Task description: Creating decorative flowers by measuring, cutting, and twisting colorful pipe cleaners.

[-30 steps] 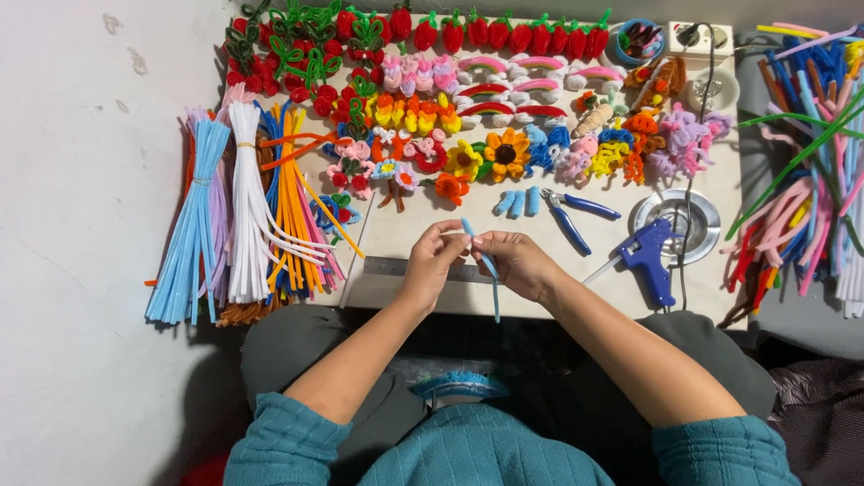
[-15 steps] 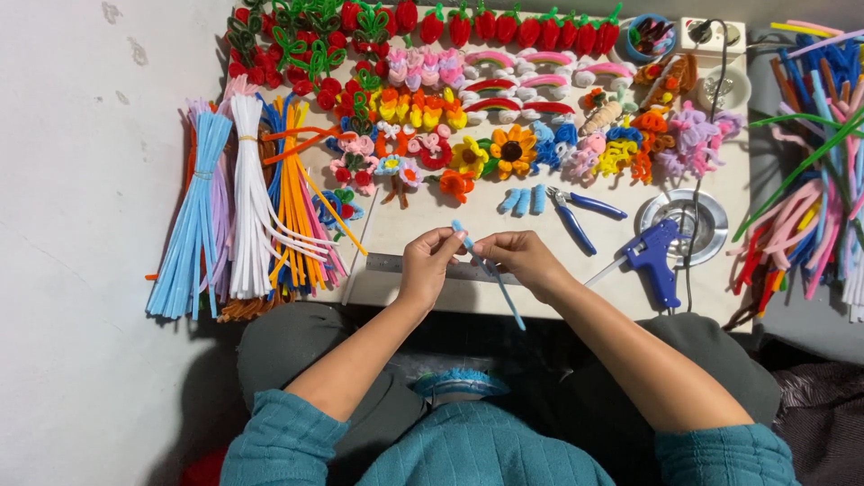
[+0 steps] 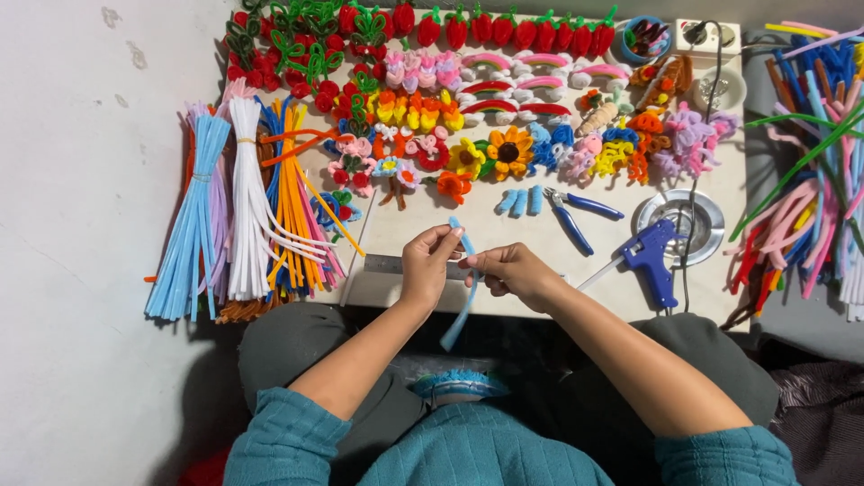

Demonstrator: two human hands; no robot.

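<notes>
Head view: the left hand (image 3: 430, 267) and right hand (image 3: 508, 271) both pinch a light blue pipe cleaner (image 3: 463, 297) above the table's near edge (image 3: 378, 292), its tail hanging off. A blue glue gun (image 3: 652, 256) lies right; bare tabletop is narrow.

A home craft corner: pipe-cleaner bundles (image 3: 243, 207), finished fuzzy flowers (image 3: 509, 151) and a glue gun (image 3: 652, 259) crowd the table (image 3: 504, 225).
</notes>
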